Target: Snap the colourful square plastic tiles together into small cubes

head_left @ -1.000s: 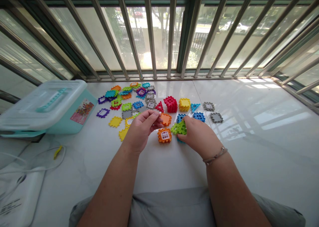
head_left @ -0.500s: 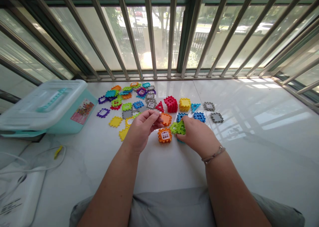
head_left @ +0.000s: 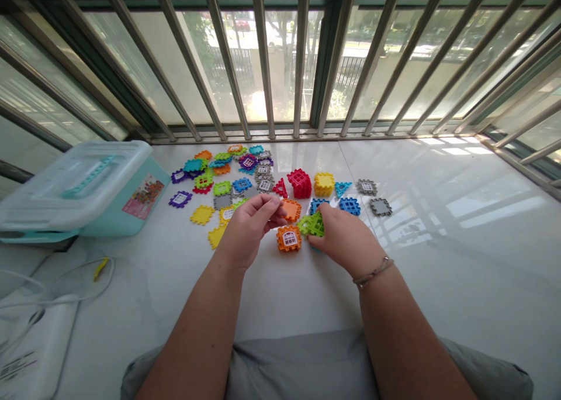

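Note:
My right hand (head_left: 344, 231) is closed around green interlocking building tiles (head_left: 312, 225), which it holds above the white surface. To its left, my left hand (head_left: 252, 227) has curled fingers with the thumb pressed near the fingertips; whether anything sits in that pinch is hidden. Just past its fingertips lies a plain orange tile (head_left: 292, 210). An orange tile with a white window insert (head_left: 288, 238) rests between the hands, nearer to me. Blue tiles (head_left: 349, 206) lie beyond my right hand, and part of a blue piece shows beneath it.
A red stack (head_left: 300, 183) and a yellow stack (head_left: 324, 184) stand behind the hands. Mixed tiles (head_left: 202, 180) spread at the left, grey tiles (head_left: 380, 207) at the right. A lidded teal box (head_left: 131, 195) and a white cable (head_left: 111, 271) are far left. Metal bars (head_left: 298, 66) line the window.
The green tiles in my right hand have tilted slightly. My left hand keeps its pose, and the whole view has shifted a little.

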`<state>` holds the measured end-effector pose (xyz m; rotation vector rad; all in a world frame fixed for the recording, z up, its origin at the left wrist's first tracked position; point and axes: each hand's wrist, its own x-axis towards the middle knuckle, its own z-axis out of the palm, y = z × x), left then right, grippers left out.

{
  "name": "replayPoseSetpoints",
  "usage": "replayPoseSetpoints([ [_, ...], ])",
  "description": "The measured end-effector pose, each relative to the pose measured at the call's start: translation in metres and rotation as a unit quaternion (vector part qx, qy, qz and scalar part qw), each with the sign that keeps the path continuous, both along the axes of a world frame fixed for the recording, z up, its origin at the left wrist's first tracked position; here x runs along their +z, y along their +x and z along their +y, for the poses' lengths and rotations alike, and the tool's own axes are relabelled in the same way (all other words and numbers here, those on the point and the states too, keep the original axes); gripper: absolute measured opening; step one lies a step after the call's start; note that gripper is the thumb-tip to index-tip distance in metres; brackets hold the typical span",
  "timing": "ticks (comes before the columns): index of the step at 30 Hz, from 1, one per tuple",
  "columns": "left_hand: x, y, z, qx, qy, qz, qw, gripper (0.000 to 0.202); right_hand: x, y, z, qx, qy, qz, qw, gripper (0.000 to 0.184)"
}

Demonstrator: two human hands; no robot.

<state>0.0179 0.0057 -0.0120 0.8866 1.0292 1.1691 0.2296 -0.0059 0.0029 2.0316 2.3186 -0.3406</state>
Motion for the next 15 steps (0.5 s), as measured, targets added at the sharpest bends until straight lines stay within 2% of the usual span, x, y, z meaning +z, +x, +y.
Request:
replayPoseSetpoints([
  [15, -0.0012, -0.0004, 0.0004, -0.004, -0.001, 0.0, 1.0, 0.037, -0.0011, -0.0012, 0.0005, -0.004, 0.012, 0.002, 1.0, 0.028],
])
